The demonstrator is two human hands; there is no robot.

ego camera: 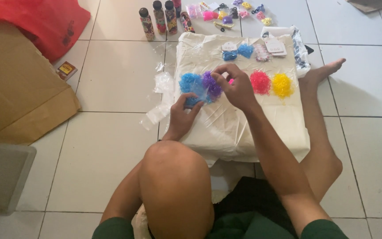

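Piles of tiny rubber bands lie in a row on a cream plastic-wrapped package (244, 128) on the tiled floor: blue (187, 81), purple (212, 84), red (260, 82) and yellow (282, 85). My left hand (183, 116) holds a small clear plastic bag (198, 94) with blue bands in it at the blue pile's near edge. My right hand (234, 86) hovers over the purple pile with fingertips pinched together, seemingly on a few bands; a bit of pink shows behind it.
Several patterned bottles (159, 18) stand at the top, beside small packets of colourful hair accessories (226, 13). Tagged packets (261, 49) lie on the package's far edge. Brown cardboard (18, 93) and a red bag (40, 17) are at left. My knee (173, 177) is in front.
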